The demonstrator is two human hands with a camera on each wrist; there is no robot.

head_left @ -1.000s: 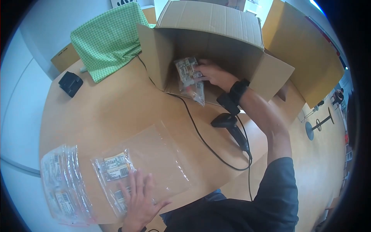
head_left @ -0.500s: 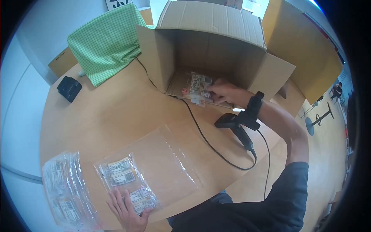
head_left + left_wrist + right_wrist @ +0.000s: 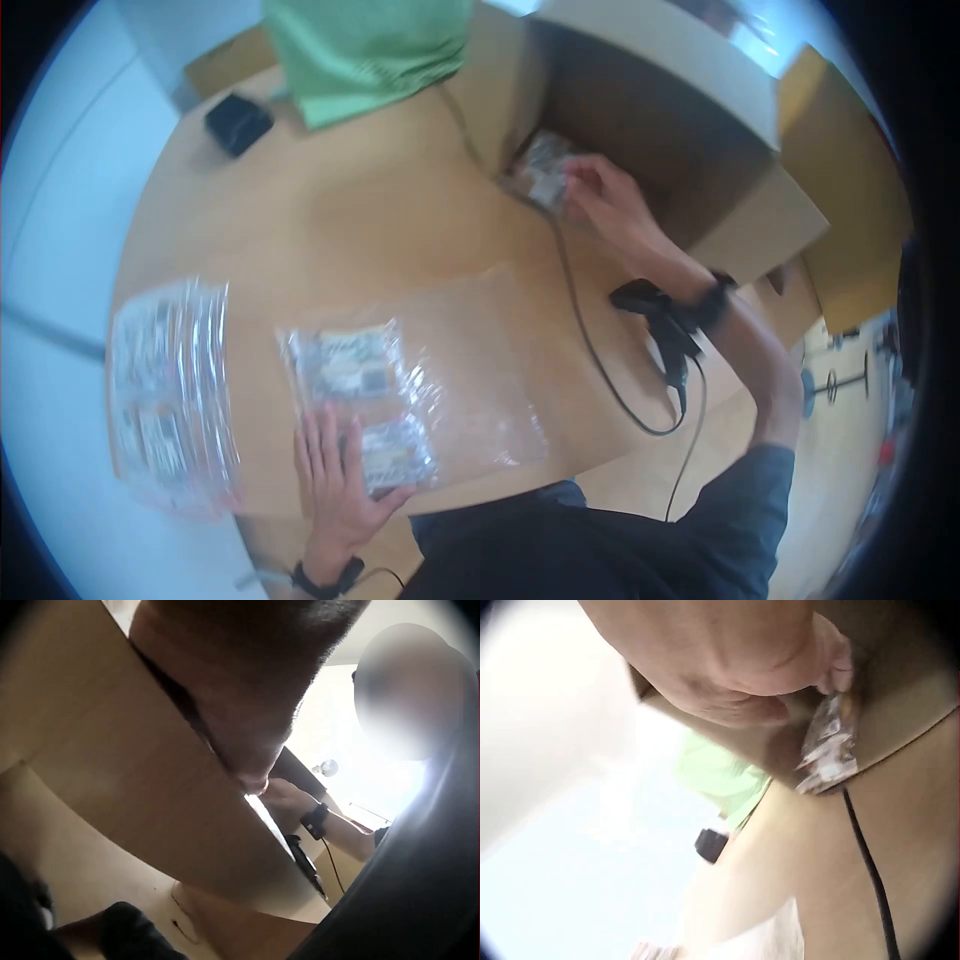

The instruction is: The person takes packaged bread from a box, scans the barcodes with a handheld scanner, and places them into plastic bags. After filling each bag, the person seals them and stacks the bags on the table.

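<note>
In the head view my left hand (image 3: 340, 480) lies with fingers extended on the left part of a large clear plastic bag (image 3: 485, 375). Its fingers lie beside a small labelled packet (image 3: 393, 455), and a second labelled packet (image 3: 350, 365) shows just above. At the opening of a cardboard box (image 3: 660, 105), my right hand (image 3: 615, 200) reaches in to a clear-wrapped packet (image 3: 548, 165) on the box floor. The right wrist view shows fingertips at the upper end of this packet (image 3: 831, 746), with the thumb apart from it.
A stack of clear bags with labelled packets (image 3: 170, 400) lies at the table's left. A black handheld scanner (image 3: 660, 320) and its cable (image 3: 575, 290) lie under the right forearm. Farther back are a green cloth (image 3: 365, 55) and a small black device (image 3: 238, 125).
My right hand has lowered the packet from mid-air onto the box floor near its opening, and its thumb now stands off it. My left hand stays on the bag. The head view has shifted.
</note>
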